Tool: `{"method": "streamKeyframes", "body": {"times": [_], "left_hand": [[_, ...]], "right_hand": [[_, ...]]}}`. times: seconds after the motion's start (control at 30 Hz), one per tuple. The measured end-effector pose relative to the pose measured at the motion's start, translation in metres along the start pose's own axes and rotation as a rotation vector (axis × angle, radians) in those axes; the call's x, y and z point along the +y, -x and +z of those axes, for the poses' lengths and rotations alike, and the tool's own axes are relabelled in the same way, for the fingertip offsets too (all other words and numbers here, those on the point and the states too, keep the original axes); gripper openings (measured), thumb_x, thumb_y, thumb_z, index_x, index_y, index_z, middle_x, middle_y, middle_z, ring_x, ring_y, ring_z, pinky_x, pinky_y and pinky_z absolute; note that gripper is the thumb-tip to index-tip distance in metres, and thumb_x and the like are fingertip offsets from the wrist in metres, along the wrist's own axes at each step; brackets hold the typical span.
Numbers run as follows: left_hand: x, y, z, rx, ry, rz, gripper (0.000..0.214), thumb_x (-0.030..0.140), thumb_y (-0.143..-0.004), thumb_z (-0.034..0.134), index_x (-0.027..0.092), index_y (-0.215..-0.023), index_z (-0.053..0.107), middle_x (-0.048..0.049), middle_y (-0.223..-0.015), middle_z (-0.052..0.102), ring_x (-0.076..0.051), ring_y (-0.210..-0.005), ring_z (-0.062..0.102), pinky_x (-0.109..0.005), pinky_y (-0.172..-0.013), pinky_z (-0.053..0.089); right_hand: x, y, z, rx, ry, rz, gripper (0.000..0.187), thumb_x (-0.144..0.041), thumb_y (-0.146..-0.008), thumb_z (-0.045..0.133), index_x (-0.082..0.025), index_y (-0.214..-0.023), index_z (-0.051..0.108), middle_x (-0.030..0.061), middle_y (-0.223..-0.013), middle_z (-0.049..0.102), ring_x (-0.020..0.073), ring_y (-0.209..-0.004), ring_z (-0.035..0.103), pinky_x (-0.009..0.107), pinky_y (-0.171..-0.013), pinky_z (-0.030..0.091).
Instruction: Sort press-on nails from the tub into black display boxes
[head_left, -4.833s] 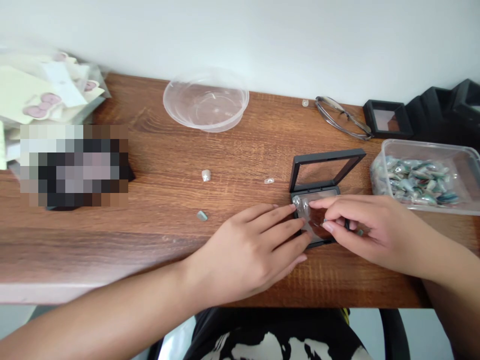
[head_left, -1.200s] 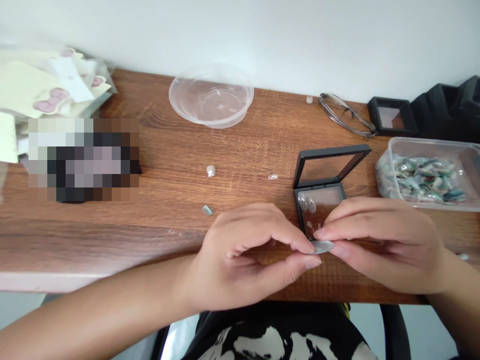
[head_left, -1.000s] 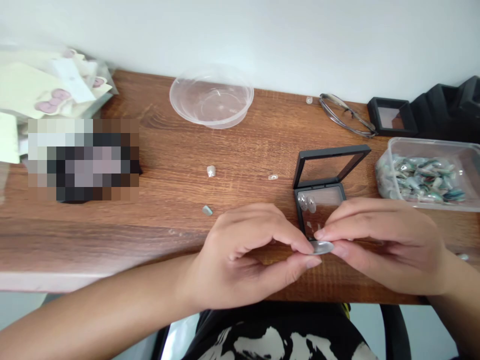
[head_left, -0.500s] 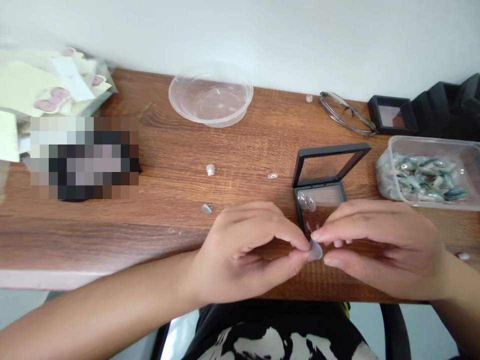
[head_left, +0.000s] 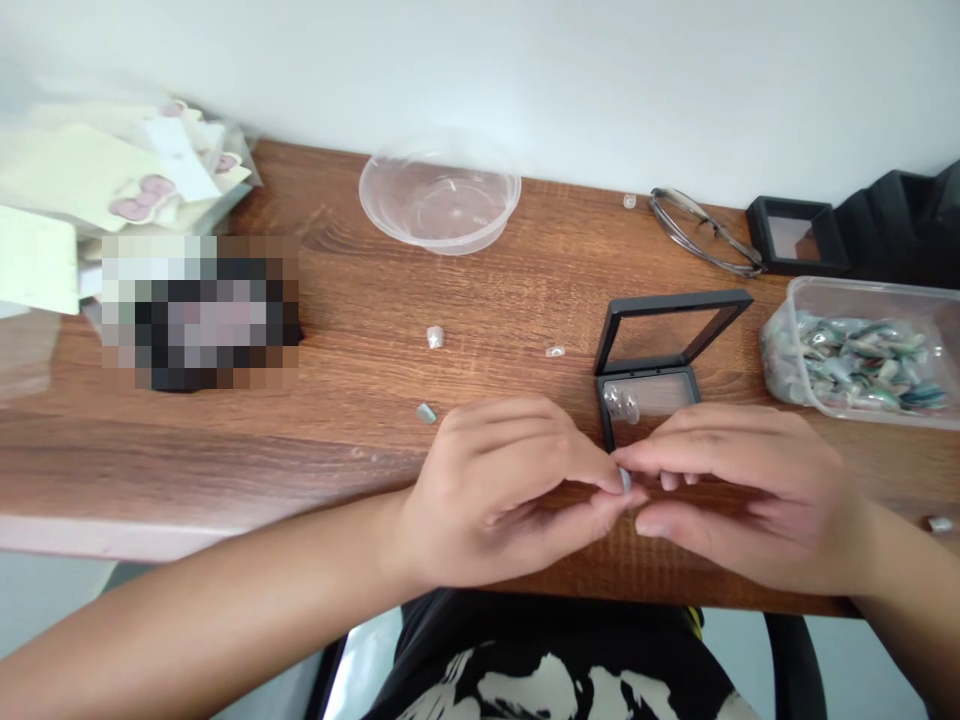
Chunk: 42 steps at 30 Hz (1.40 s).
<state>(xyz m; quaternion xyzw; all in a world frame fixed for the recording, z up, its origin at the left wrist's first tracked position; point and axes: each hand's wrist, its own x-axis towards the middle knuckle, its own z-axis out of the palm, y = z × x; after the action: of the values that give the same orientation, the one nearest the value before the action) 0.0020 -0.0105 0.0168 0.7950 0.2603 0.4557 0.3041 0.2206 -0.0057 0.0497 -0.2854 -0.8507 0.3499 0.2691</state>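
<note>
My left hand (head_left: 517,490) pinches a small, pale, translucent curved piece (head_left: 625,480) between thumb and forefinger, above the front of the table. Opposite it is my right hand (head_left: 757,490), its fingertips right beside the piece. The right thumb stands apart from the fingers, with nothing visibly gripped between them. Just behind both hands lies an open black hinged display case (head_left: 649,365) with clear film panes, its lid tilted up. Several clear oval pieces (head_left: 621,402) show inside its lower half. My hands partly hide the case's front.
A clear plastic tub (head_left: 862,400) of small wrapped items stands right. Behind it are glasses (head_left: 705,235) and a small black frame (head_left: 795,235). A clear round bowl (head_left: 442,235) sits at the back. Small bits (head_left: 435,337) lie mid-table; papers (head_left: 67,170) and a blurred-out object (head_left: 217,320) are left.
The pale piece has turned more edge-on between the left fingertips and rises slightly. My right hand has moved a little closer to it. The whole view has shifted slightly.
</note>
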Motion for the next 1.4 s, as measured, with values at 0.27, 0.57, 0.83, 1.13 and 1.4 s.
{"method": "streamKeyframes", "body": {"times": [0.27,0.57,0.83,1.13,1.4], "left_hand": [[0.0,0.001,-0.001,0.024,-0.181,0.079,0.011,0.017,-0.085,0.078,0.015,-0.086,0.067,-0.0005,-0.072,0.073,-0.012,-0.064,0.067,-0.026,-0.059,0.057],[-0.003,0.004,-0.001,0.007,-0.255,0.136,0.01,0.019,-0.087,0.075,0.014,-0.089,0.067,-0.0028,-0.075,0.075,-0.016,-0.064,0.068,-0.031,-0.056,0.058],[0.001,0.002,-0.005,0.013,-0.351,0.176,0.016,0.022,-0.087,0.076,0.015,-0.099,0.068,-0.0001,-0.077,0.077,-0.014,-0.063,0.07,-0.028,-0.057,0.06],[-0.001,0.003,-0.004,-0.011,-0.392,0.257,0.032,0.02,-0.087,0.075,0.009,-0.114,0.064,-0.0025,-0.085,0.079,-0.015,-0.066,0.072,-0.028,-0.057,0.06],[0.0,0.004,-0.001,-0.034,-0.401,0.258,0.031,0.019,-0.088,0.073,0.008,-0.115,0.065,-0.0013,-0.078,0.077,-0.015,-0.064,0.071,-0.03,-0.054,0.059]], "right_hand": [[0.002,-0.003,0.006,0.047,-0.021,0.007,0.015,-0.023,-0.093,0.068,-0.014,-0.105,0.068,0.0007,-0.077,0.071,0.0074,-0.066,0.063,0.017,-0.06,0.052],[0.003,-0.004,0.011,0.081,-0.018,0.033,0.008,-0.021,-0.093,0.066,-0.015,-0.097,0.069,0.0006,-0.071,0.07,0.0082,-0.059,0.062,0.019,-0.053,0.051],[0.003,-0.003,0.006,0.091,-0.071,0.093,0.006,-0.019,-0.093,0.064,-0.018,-0.096,0.07,0.0008,-0.076,0.075,0.0085,-0.061,0.067,0.018,-0.054,0.053],[0.005,-0.004,0.001,0.041,-0.318,0.168,0.006,-0.016,-0.092,0.065,-0.017,-0.086,0.068,-0.0019,-0.07,0.07,0.0062,-0.056,0.06,0.015,-0.048,0.046],[0.006,-0.004,0.0,-0.003,-0.407,0.191,0.006,-0.017,-0.092,0.066,-0.016,-0.087,0.068,-0.0007,-0.072,0.069,0.0086,-0.062,0.064,0.019,-0.055,0.05]]}}
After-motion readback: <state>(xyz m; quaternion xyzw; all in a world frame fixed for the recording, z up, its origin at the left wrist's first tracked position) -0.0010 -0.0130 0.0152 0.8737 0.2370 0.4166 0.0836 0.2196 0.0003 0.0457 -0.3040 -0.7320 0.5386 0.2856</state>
